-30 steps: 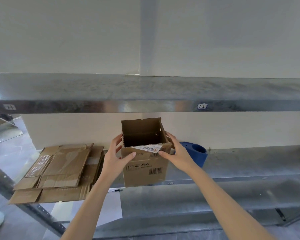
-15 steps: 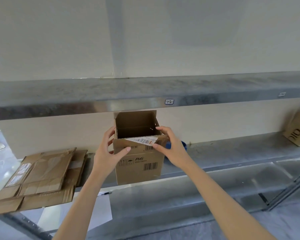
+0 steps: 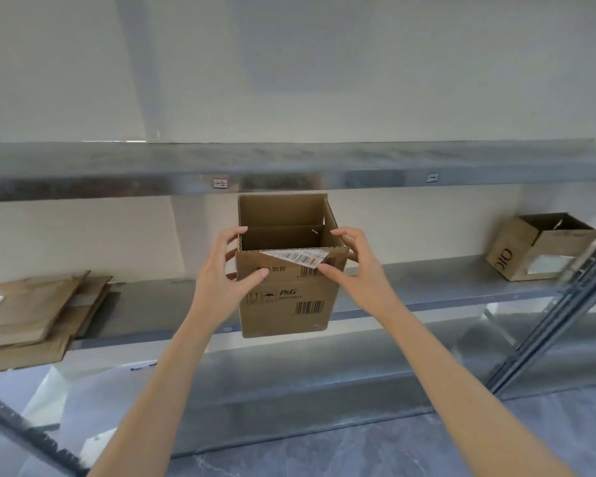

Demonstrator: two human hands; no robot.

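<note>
An open brown cardboard box (image 3: 286,297) with a barcode and a torn white label is held in the air in front of the middle metal shelf (image 3: 427,284). My left hand (image 3: 221,277) grips its upper left corner, thumb on the front face and fingers round the side. My right hand (image 3: 358,270) grips the upper right corner the same way. The box's top flaps stand up and its inside looks empty.
A stack of flattened cardboard (image 3: 31,315) lies on the shelf at the left. Another open box (image 3: 537,249) stands on the shelf at the far right. An upper shelf (image 3: 289,166) runs just above the held box. A dark rack post (image 3: 558,315) slants at right.
The view has swung to the right along the shelf with the box carried in both hands. The blue object behind the box is out of sight and the far-right box has come closer.
</note>
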